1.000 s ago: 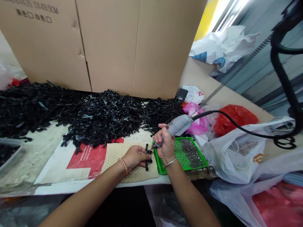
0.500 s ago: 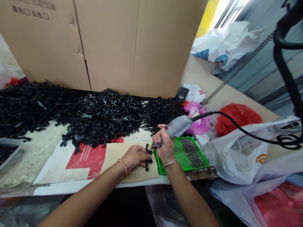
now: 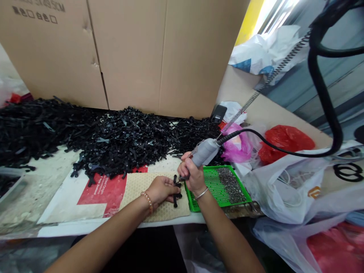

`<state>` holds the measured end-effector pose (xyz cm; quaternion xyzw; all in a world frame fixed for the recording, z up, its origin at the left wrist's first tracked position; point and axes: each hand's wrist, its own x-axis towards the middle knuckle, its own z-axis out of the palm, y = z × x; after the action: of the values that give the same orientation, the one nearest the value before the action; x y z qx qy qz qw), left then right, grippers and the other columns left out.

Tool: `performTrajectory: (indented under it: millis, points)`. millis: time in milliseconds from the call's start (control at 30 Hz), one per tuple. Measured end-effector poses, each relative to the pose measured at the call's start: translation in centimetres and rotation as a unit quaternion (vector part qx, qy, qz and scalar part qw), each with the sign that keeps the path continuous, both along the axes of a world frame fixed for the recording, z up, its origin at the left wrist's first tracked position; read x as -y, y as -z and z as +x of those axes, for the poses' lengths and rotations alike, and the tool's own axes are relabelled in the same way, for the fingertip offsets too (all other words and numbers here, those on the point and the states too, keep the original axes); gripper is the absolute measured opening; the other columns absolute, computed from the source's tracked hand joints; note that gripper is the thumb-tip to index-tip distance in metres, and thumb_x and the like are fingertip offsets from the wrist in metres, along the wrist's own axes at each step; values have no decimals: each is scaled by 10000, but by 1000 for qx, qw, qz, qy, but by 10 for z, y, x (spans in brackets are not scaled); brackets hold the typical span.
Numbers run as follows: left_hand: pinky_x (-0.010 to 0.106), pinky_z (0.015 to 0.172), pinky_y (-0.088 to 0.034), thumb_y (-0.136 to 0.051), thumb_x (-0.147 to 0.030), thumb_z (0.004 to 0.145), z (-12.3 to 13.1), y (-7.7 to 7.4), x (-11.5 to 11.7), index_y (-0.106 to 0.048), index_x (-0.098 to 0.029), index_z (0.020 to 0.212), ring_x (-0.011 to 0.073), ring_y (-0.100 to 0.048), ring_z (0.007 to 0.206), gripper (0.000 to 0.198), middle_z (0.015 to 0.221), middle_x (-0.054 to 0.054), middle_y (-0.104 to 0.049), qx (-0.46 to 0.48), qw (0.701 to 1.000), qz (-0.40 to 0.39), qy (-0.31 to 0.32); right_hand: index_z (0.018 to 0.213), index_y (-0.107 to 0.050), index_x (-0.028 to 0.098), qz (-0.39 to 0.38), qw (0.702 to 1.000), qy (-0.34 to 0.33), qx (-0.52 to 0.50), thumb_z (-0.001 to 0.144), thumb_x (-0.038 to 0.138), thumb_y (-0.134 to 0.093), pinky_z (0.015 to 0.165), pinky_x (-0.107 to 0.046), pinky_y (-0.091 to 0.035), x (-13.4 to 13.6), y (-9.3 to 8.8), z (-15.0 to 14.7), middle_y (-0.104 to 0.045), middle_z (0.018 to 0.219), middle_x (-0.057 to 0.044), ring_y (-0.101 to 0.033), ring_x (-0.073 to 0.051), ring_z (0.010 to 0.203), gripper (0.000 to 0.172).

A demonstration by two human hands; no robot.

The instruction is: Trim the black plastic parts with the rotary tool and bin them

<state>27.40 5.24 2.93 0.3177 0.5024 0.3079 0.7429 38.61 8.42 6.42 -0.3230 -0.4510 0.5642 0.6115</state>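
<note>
My left hand pinches a small black plastic part with crossing arms, over a tan textured mat. Wrapped around a grey electric screwdriver is my right hand. The screwdriver tilts down to the left, its tip at the black part; whether it touches a screw there is too small to tell. A cable and a coiled spring run from its upper end. Just right of the mat lies a green tray, holding many small metal screws on its right side.
Heaps of black plastic parts spread along the back, before a large cardboard box. A clear bin stands at left. On the right are a phone, a pink bag, a red bag and white plastic bags.
My right hand and the screwdriver have shifted slightly left, bringing the tip onto the black part. The cable and spring have swung left. My left hand keeps its hold.
</note>
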Motion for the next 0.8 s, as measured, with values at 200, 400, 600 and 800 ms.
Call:
performTrajectory:
  millis: [200, 400, 600, 800]
  points:
    - [244, 481, -519, -874, -250, 466, 0, 1, 1, -563, -120, 602, 126, -598, 502, 364, 583, 23, -632, 3, 1000, 4, -17, 871, -531, 191, 19, 999, -34, -2, 769, 438, -655, 411, -193, -289, 0, 3, 0, -326, 443, 111, -279, -74, 365, 294]
    - [235, 505, -529, -852, -220, 511, -2, -2, 0, -590, -113, 638, 133, -622, 561, 311, 629, 46, -660, 29, 1000, 9, -1, 960, -576, 195, 75, 994, 84, -14, 767, 392, -673, 429, -200, -320, -1, -21, 18, -367, 474, 95, -320, -85, 399, 292]
    - [238, 504, -532, -821, -205, 578, -2, -8, 0, -565, -119, 636, 128, -615, 540, 277, 620, 47, -660, -1, 1000, 0, 12, 873, -590, 171, 17, 984, 179, 13, 699, 443, -740, 397, -188, -303, -18, -4, 43, -386, 456, 92, -332, -78, 389, 356]
    - [248, 517, -542, -815, -187, 618, 0, -13, -1, -530, -131, 660, 134, -624, 534, 294, 596, 37, -655, -13, 1000, -15, 0, 862, -590, 169, 11, 979, 203, 24, 674, 453, -747, 401, -193, -312, -24, 11, 48, -392, 450, 93, -339, -81, 391, 375]
